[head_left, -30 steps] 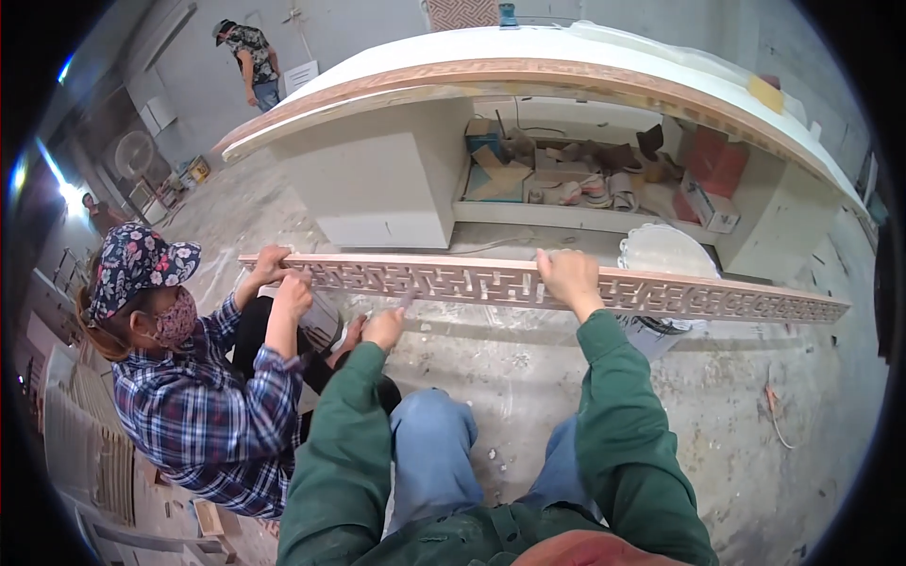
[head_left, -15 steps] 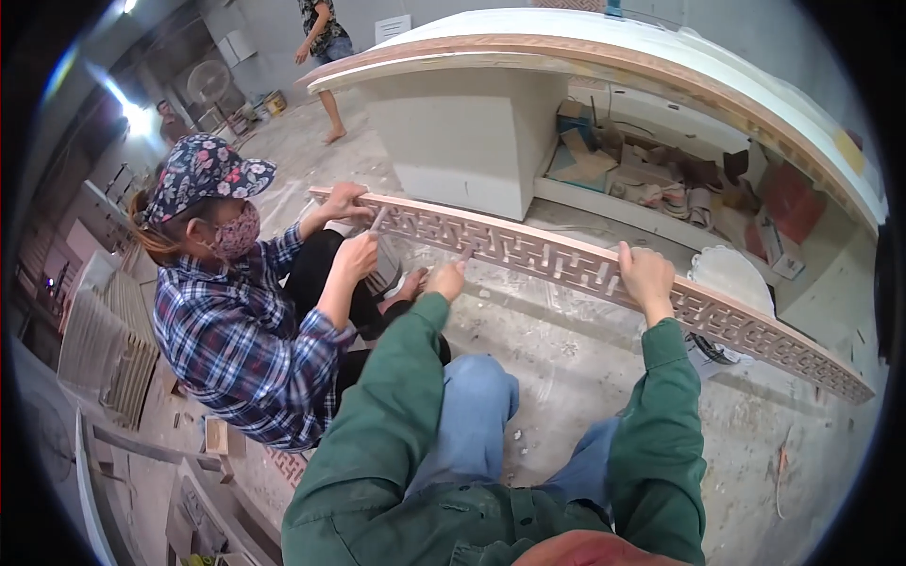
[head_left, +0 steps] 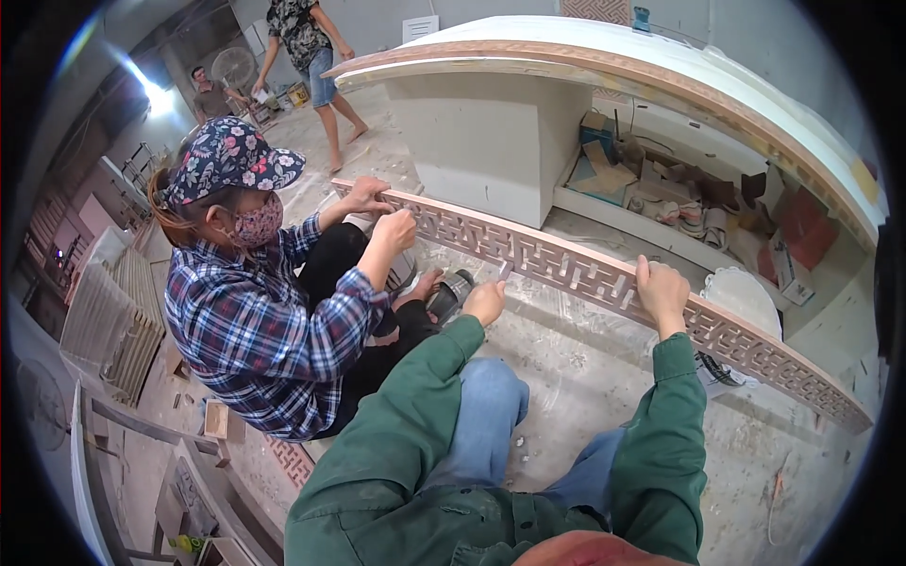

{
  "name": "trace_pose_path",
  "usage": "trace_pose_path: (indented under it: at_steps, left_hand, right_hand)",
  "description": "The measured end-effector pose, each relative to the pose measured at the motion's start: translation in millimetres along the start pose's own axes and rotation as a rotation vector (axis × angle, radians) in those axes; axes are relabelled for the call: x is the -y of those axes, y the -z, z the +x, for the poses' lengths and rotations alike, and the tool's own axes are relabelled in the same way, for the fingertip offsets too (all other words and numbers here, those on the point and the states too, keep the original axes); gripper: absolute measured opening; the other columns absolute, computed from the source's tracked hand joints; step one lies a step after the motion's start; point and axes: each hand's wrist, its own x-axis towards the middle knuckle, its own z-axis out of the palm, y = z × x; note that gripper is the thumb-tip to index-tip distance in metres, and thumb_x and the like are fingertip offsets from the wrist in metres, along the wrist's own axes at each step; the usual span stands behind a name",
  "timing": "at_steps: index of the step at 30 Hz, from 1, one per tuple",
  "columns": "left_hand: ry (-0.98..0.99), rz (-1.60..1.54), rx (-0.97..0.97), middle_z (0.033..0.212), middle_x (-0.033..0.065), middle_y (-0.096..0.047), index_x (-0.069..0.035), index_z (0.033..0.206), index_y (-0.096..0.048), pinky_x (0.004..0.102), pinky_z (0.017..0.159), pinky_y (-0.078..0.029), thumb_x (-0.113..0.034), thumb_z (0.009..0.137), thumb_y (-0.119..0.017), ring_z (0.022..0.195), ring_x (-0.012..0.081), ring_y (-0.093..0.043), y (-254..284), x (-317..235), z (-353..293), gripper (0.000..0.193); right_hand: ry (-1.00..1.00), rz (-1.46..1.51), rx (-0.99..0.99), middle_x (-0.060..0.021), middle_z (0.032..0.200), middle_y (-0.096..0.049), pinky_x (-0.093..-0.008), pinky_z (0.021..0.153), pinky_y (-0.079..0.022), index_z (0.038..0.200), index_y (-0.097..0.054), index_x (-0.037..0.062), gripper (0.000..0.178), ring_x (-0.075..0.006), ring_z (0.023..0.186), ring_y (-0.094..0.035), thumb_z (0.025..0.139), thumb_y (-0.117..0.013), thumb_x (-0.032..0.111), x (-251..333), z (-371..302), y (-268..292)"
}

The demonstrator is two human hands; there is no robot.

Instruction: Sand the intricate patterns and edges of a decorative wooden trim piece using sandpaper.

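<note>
A long, narrow wooden fretwork panel with a geometric cut-out pattern runs slantwise in front of me. My right hand is closed over its upper edge, thumb on top. Below the panel's middle, my left hand is closed on a small thin strip, whose tip points up at the cut-outs; its exact kind cannot be made out. At the panel's far left end a co-worker in a plaid shirt rests one hand on it. The co-worker's other hand is closed beside the cut-outs.
A large table with a curved wooden edge stands beyond the panel, above a white compartment of scraps. A round white lid is behind the panel at right. Stacked boards and a wooden frame are at left.
My left hand has shifted slightly right and down with the strip. The co-worker's hand has moved up toward the panel's top edge. A standing person in the background has stepped.
</note>
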Motion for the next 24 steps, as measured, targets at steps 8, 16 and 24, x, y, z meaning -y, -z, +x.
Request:
trace_pose_path:
  at_steps: [8,16,24]
  left_hand:
    - [0.139,0.136,-0.007,0.092,0.0244,-0.066,-0.002,0.093,-0.068,0.0512,0.079,-0.050,-0.040,0.095,-0.040,0.090,0.0421,-0.064,56.9,10.3,26.6,0.047]
    - [0.004,0.136,0.131,0.091,0.0252,-0.065,0.000,0.096,-0.065,0.0504,0.080,-0.049,-0.039,0.097,-0.038,0.089,0.0404,-0.064,67.3,-5.2,9.2,0.048]
    - [-0.065,-0.023,-0.073,0.087,0.0256,-0.065,-0.001,0.087,-0.067,0.0540,0.078,-0.048,-0.040,0.094,-0.042,0.086,0.0430,-0.063,17.9,4.0,-11.2,0.046]
  right_hand:
    - [0.055,0.015,-0.057,-0.0177,0.078,-0.066,-0.0492,0.069,-0.047,0.073,-0.067,0.0061,0.049,-0.0384,0.076,-0.063,0.095,-0.040,0.041,6.5,3.9,2.3]
    - [0.000,0.016,-0.049,-0.0171,0.077,-0.067,-0.0480,0.068,-0.048,0.076,-0.070,0.0081,0.047,-0.0360,0.076,-0.064,0.093,-0.041,0.041,-1.0,0.2,5.0]
    - [-0.004,0.010,-0.006,-0.0175,0.078,-0.067,-0.0480,0.068,-0.048,0.074,-0.070,0.0074,0.048,-0.0362,0.074,-0.064,0.093,-0.041,0.040,8.5,1.2,1.0]
